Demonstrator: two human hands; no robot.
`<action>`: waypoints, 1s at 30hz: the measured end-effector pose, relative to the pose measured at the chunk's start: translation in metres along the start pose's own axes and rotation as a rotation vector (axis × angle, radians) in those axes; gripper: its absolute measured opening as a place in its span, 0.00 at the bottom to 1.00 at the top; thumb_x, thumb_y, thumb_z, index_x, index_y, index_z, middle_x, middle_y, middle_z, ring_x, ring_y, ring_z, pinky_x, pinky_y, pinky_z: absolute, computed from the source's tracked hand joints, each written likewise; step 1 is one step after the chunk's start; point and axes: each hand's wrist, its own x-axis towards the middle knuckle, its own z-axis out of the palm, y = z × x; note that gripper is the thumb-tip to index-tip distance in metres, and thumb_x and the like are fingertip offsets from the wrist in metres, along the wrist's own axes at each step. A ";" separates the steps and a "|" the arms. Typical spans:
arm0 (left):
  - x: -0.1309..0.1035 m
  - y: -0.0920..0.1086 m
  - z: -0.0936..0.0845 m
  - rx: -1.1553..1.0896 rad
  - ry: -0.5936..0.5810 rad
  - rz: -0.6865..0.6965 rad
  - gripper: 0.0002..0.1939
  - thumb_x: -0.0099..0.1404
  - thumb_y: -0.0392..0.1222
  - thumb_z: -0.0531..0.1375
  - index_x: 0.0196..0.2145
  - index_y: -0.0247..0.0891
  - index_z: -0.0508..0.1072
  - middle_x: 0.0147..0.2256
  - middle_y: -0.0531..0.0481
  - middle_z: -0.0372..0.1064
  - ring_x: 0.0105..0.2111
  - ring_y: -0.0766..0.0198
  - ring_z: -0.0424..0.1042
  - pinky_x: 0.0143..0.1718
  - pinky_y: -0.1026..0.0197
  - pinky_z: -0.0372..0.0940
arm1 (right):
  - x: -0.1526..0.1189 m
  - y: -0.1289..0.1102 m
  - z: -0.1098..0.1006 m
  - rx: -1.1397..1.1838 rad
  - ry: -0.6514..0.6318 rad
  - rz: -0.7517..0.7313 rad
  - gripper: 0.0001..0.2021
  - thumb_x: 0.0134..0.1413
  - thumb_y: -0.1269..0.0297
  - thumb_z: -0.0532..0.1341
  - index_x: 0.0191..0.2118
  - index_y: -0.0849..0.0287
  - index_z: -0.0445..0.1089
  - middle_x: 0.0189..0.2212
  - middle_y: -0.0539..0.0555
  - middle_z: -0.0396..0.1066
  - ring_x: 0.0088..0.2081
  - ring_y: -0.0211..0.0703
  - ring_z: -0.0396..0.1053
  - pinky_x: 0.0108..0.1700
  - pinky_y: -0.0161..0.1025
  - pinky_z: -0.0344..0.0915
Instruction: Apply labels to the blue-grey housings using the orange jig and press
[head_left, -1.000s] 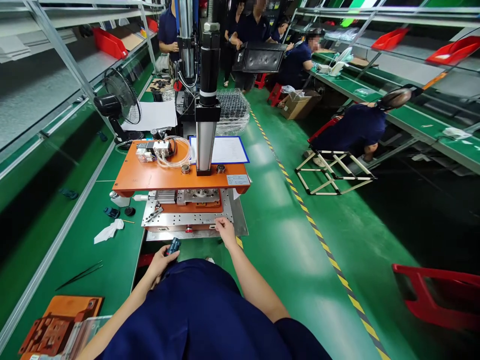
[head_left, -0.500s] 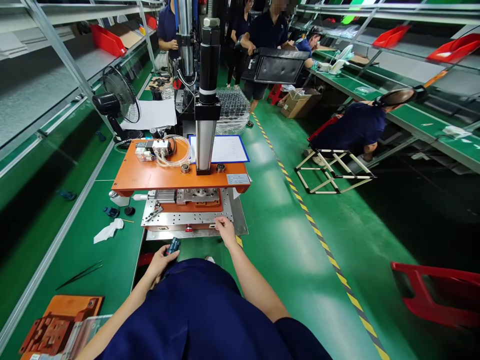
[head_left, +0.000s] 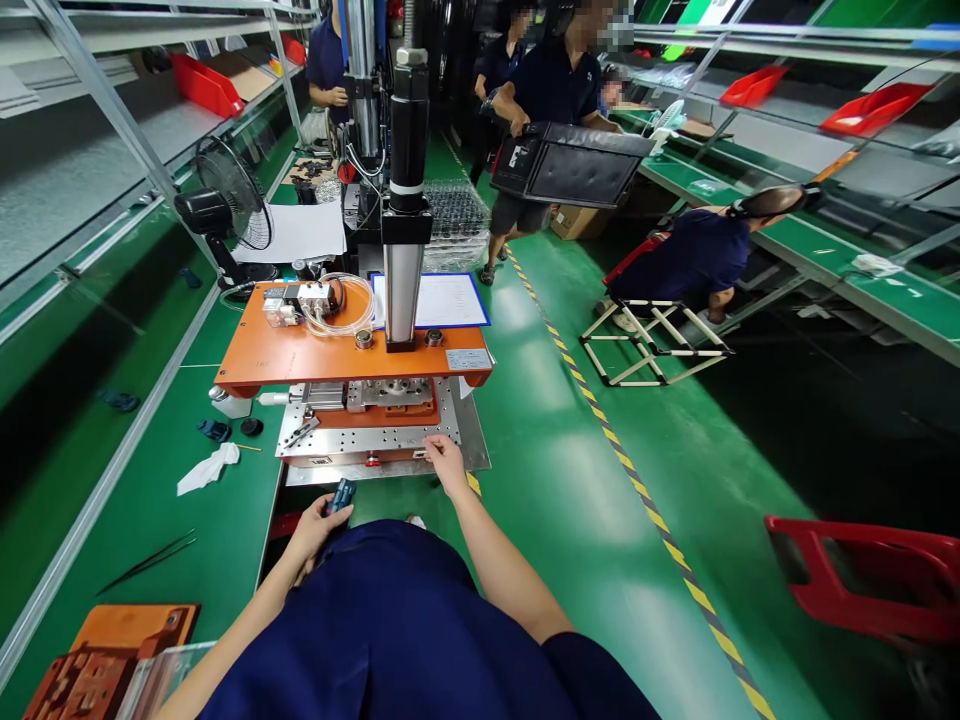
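My left hand [head_left: 315, 525] is closed around a small dark blue moulded plastic part [head_left: 343, 495], held in front of my waist. My right hand [head_left: 445, 462] reaches to the front right of a bench press's metal base plate [head_left: 375, 438], its fingers bent together at the plate's edge. Whether anything is between those fingers is too small to tell. The press has an orange top plate [head_left: 337, 350] carrying an upright cylinder [head_left: 403, 290]. Beneath it an orange fixture [head_left: 409, 410] is partly hidden. A red button [head_left: 372, 460] is on the base's front.
On the green bench at left lie another dark blue part [head_left: 214, 430], a white cloth [head_left: 208, 470], tweezers [head_left: 146, 562] and an orange fixture block [head_left: 97, 670]. A black fan [head_left: 225, 200] stands behind. One person carries a black crate [head_left: 574, 165] along the aisle; another sits at right.
The person with the black crate has come nearer along the aisle. My view has shifted slightly to the right. Both my hands keep about the same places relative to the press.
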 end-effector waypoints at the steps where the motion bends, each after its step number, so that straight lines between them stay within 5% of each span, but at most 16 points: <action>1: 0.000 0.000 -0.001 0.003 -0.001 -0.005 0.34 0.39 0.55 0.76 0.41 0.34 0.76 0.29 0.52 0.73 0.25 0.65 0.69 0.30 0.63 0.64 | 0.000 -0.001 0.000 -0.004 0.000 0.004 0.13 0.65 0.56 0.61 0.44 0.62 0.71 0.37 0.52 0.74 0.34 0.37 0.73 0.40 0.41 0.73; 30: 0.016 -0.003 -0.009 0.104 -0.073 -0.093 0.37 0.37 0.56 0.77 0.43 0.35 0.76 0.29 0.50 0.76 0.26 0.60 0.75 0.30 0.60 0.69 | 0.000 -0.016 0.004 -0.068 0.053 0.004 0.12 0.65 0.58 0.61 0.43 0.62 0.72 0.38 0.52 0.74 0.34 0.37 0.73 0.38 0.40 0.74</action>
